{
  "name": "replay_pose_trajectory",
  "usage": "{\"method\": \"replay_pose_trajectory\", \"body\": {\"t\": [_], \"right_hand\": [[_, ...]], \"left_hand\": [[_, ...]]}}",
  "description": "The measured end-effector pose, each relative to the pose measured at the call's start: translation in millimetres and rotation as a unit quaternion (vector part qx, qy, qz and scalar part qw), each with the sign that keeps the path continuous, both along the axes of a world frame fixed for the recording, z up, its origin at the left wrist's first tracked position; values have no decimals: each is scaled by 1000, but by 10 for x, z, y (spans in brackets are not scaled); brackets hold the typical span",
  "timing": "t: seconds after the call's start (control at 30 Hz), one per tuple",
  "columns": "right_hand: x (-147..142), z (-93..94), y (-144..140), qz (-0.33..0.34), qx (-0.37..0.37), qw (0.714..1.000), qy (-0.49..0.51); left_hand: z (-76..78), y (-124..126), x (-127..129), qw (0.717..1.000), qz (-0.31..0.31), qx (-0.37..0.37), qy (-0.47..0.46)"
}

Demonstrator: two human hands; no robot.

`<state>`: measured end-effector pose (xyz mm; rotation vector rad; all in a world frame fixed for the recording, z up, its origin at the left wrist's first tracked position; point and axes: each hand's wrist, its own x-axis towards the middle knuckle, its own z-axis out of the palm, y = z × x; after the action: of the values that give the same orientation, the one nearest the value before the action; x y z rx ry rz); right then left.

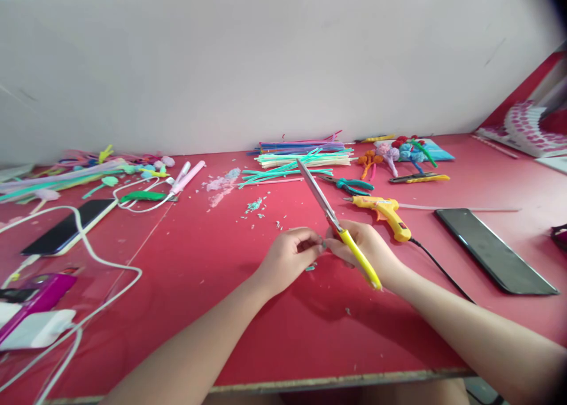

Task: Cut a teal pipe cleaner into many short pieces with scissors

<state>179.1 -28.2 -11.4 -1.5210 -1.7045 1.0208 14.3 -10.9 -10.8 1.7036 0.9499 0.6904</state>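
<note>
Your right hand [370, 248] holds the yellow scissors [339, 228], blades up and shut. Your left hand [292, 254] pinches a tiny green piece [322, 247] – hard to see. Green bits [257, 205] already lie on the red table [199, 287] – many pipe cleaners [301, 154] wait uncut.

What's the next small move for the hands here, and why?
Probably steady the tiny piece in the left hand and bring the scissors round to it. The right hand holds them by the yellow handles, blades together and pointing up and away, while both hands' fingertips meet over the red table. The piece is too small to identify.
</note>
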Motion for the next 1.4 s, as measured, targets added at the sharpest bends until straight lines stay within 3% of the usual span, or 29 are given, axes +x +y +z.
{"method": "replay_pose_trajectory", "body": {"t": [0.1, 0.2, 0.3, 0.43, 0.63, 0.87, 1.4], "right_hand": [[-24, -1, -13, -20, 9, 999, -38], [-40, 9, -27, -28, 10, 998, -53], [-21, 16, -22, -11, 27, 998, -62], [43, 20, 3, -2, 68, 989, -128], [57, 40, 1, -14, 106, 938, -329], [25, -25, -4, 6, 113, 918, -380], [-3, -53, 1, 5, 123, 908, -400]], "left_hand": [[-2, -49, 30, 993, 44, 100, 45], [-5, -74, 49, 989, 63, 128, 51], [-13, -51, 39, 992, 84, 94, 5], [-16, 40, -11, 984, 138, -10, -110], [-1, 152, -71, 923, 237, -84, -292], [-10, 180, -100, 897, 235, -83, -366], [-7, 177, -98, 885, 244, -107, -382]]}}
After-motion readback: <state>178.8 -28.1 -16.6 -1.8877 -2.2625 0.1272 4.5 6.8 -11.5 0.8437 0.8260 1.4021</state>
